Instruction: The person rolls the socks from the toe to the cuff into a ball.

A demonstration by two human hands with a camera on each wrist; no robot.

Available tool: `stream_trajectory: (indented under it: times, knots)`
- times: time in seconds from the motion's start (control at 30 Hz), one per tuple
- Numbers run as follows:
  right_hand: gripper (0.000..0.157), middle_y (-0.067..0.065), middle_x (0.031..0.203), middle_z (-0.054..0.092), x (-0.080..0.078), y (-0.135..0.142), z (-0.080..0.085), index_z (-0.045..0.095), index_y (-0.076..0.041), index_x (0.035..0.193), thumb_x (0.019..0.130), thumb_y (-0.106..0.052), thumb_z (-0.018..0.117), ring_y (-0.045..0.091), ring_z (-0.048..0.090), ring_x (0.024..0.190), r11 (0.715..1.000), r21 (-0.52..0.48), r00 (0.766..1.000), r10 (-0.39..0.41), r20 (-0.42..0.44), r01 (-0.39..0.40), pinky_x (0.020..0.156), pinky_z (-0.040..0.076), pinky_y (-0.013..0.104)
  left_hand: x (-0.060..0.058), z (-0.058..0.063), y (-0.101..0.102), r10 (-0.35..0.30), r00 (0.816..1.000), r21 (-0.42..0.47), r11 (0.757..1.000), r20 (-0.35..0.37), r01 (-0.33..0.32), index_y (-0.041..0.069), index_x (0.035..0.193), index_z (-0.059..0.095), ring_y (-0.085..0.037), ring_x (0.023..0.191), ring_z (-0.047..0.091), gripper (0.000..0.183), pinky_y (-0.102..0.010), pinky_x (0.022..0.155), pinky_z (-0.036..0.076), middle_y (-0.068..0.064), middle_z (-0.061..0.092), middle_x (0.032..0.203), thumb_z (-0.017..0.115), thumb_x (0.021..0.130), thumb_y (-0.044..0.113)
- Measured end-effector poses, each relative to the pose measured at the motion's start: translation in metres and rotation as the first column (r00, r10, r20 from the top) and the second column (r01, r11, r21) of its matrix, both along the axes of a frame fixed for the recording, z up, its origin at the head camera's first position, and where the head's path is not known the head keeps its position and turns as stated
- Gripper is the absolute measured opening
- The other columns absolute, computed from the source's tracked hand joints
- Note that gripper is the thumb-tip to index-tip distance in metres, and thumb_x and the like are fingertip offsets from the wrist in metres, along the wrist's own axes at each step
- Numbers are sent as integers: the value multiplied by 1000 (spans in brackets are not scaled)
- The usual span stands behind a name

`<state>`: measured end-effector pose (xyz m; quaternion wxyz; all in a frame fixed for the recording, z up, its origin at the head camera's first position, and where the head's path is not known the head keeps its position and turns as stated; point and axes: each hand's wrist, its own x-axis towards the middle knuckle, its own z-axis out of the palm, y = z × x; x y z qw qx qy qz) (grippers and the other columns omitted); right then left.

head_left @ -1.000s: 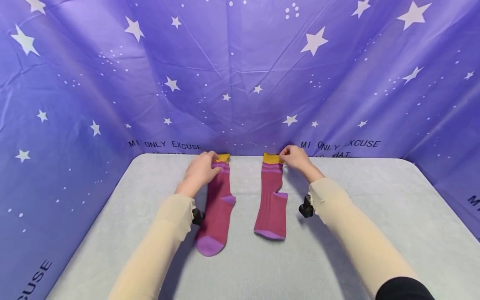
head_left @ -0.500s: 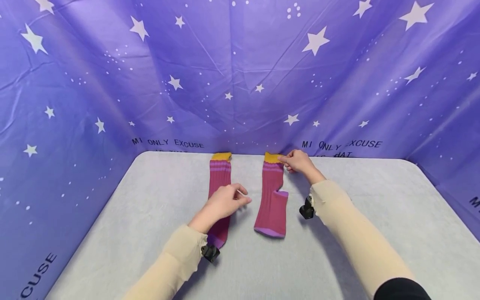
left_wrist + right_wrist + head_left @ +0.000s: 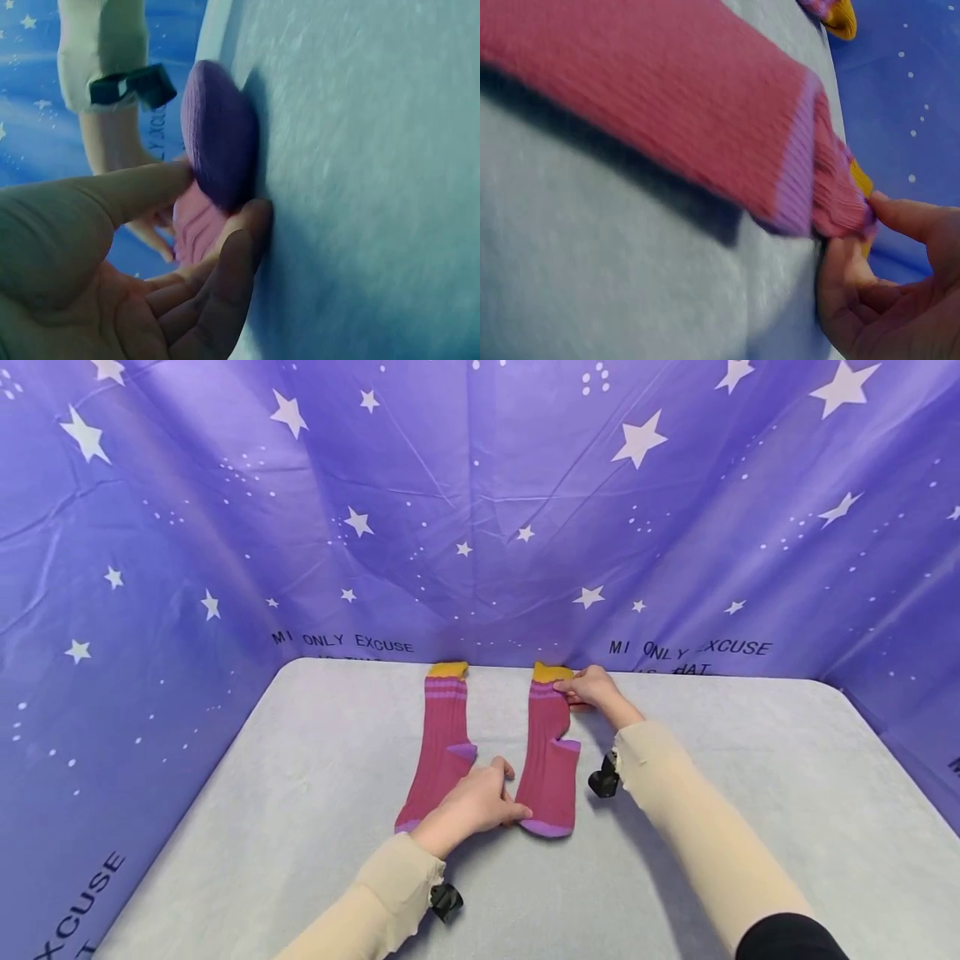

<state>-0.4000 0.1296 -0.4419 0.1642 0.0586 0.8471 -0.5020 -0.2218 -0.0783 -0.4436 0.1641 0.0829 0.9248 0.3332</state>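
Two maroon socks with yellow cuffs and purple heels and toes lie flat, side by side, in the head view. My right hand [image 3: 596,687] pinches the right sock [image 3: 549,760] at its outer edge, just below the cuff. At that sock's toe end, my left hand [image 3: 480,797] has its thumb on top and fingers at the edge. The left wrist view shows the purple toe [image 3: 217,135] between the left thumb and fingers. Under the left wrist, the left sock [image 3: 442,735] is partly hidden at its toe. In the right wrist view, thumb and fingers grip the sock's leg [image 3: 840,195].
The socks lie on a pale grey table [image 3: 315,760], cuffs close to its far edge. A purple cloth [image 3: 405,510] with white stars and lettering hangs behind and along both sides. Black wrist cameras [image 3: 446,902] are strapped to both sleeves.
My left hand has left the left sock's cuff and come down and right to the right sock's toe. My right hand has shifted slightly down from the cuff, still on the same sock.
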Motion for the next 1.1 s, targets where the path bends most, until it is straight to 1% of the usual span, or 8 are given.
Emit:
stream_trajectory:
  times: [0.13,0.23,0.33,0.43,0.57,0.7,0.87,1.1]
  knots:
    - [41,-3,82,56,3,-8,-1,58,6,123,94,-20,67,4,56,67,1000,16,1000,-11,-3,11,72,59,25,2,-5,4,-3,1000,58,998,-8,3,0,122,49,-7,58,50,54,-22,57,40,6,57,68,82,81,12]
    - [30,0,93,54,4,-14,-1,57,1,115,95,-20,64,4,55,72,999,-48,1000,-4,-8,4,71,59,24,4,-8,-1,-4,1000,191,982,28,-1,-4,120,50,-6,58,52,49,-19,56,44,3,57,71,78,82,4]
    - [28,1,97,55,4,-22,1,51,0,117,98,-19,59,4,59,72,983,-182,1000,20,19,-16,70,58,22,6,-8,-11,-14,995,359,933,101,-23,-9,118,51,-6,62,54,39,-20,61,54,-2,59,77,70,85,-2]
    - [40,-3,93,59,6,-30,5,46,1,131,98,-19,58,3,62,71,953,-301,998,37,50,-20,68,58,20,11,-7,-24,-10,985,481,874,170,-74,-13,119,49,-8,70,54,35,-27,68,61,-4,53,85,61,87,-6]
    - [57,-9,82,65,10,-46,12,39,2,147,98,-17,60,2,67,69,910,-414,996,47,78,-10,64,58,18,20,-2,-44,23,982,513,850,186,-117,-11,123,47,-11,77,51,36,-30,69,60,-3,44,93,54,88,-5]
    - [52,-9,77,67,15,-66,17,43,1,144,97,-15,61,3,67,68,884,-466,993,80,83,-32,61,57,18,31,4,-67,37,985,539,833,170,-125,-10,125,47,-9,81,58,38,-30,70,59,-9,55,102,51,87,-3]
    - [44,-8,78,65,17,-92,21,46,-1,135,96,-13,63,3,66,67,874,-484,992,100,76,-51,57,56,18,43,9,-97,31,978,618,771,204,-154,-12,130,43,-7,87,62,44,-22,73,57,-14,62,109,52,87,-3]
    - [32,-7,78,64,16,-124,22,48,-6,121,95,-12,65,4,65,65,876,-478,990,114,78,-63,56,56,18,53,6,-129,45,963,678,701,268,-221,-15,134,38,-5,87,65,49,-19,73,57,-1,62,103,53,89,-3]
